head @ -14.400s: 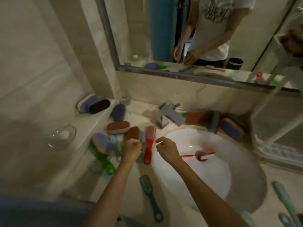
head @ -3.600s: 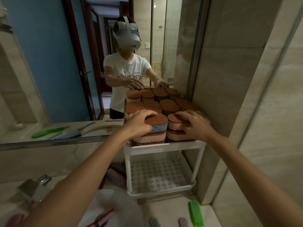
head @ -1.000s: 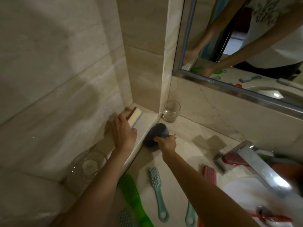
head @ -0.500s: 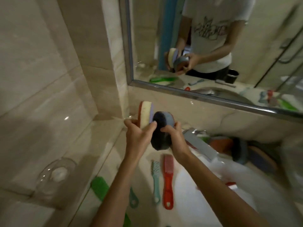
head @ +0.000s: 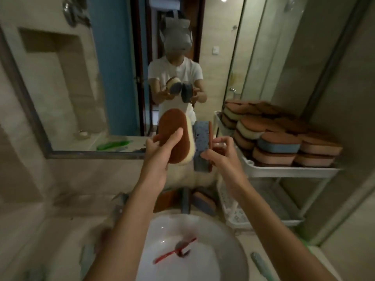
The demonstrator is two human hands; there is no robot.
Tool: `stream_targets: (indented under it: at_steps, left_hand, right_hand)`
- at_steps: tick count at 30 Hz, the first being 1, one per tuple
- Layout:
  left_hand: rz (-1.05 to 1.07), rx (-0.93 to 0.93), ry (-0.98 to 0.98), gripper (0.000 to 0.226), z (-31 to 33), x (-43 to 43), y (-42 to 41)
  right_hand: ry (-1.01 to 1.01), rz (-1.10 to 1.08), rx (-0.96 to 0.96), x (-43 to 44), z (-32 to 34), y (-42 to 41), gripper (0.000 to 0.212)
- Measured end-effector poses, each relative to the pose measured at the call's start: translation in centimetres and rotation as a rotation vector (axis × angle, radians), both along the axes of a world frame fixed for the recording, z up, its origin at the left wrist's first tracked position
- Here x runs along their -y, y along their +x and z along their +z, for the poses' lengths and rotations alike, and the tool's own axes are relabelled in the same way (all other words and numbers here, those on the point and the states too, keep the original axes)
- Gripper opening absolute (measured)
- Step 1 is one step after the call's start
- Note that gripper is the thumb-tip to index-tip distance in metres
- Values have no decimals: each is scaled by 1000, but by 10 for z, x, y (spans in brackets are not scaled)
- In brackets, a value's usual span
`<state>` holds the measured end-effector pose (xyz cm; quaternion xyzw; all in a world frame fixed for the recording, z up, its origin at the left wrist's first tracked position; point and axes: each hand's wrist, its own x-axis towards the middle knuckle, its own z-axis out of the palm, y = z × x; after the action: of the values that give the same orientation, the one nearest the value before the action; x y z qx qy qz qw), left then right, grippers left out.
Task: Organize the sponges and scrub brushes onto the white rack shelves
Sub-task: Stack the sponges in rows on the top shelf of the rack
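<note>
Cream-brown sponge (head: 175,136) gripped in left hand (head: 160,153); blue sponge (head: 201,148) pinched in right hand (head: 222,157). White rack (head: 288,171) top shelf crowded; stacked sponges (head: 278,146) judged easily toppled by forced insertion.

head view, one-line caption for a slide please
Above the sink, the left hand holds a cream sponge and the right hand a blue sponge beside the white rack.

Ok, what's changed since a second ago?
Each hand took a sponge from the left corner and carried it up and right: the left hand grips the cream sponge, the right hand the blue sponge, both now beside the white rack. The sponge stacks on its top shelf and the red brush in the sink lie as before.
</note>
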<state>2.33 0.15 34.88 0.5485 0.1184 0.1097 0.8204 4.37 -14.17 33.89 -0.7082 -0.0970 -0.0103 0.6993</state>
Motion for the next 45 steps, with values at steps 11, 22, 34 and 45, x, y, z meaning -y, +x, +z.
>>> stream_targets:
  at_steps: [11,22,34,45]
  left_hand:
    - [-155,62,-77,32,66,168,72]
    - [-130,-90,260,41,64,181,162]
    - [-212,-142,316,38,46,185,207]
    - [-201,-191,612,41,46,179,206]
  right_hand:
    - [-95,-48,97,174,57,50,49]
    - [-424,-387,222,218,59,135,55]
    - [-672,-436,293,205,48,165,58]
    - [-721,-405,278,200,44,168,55]
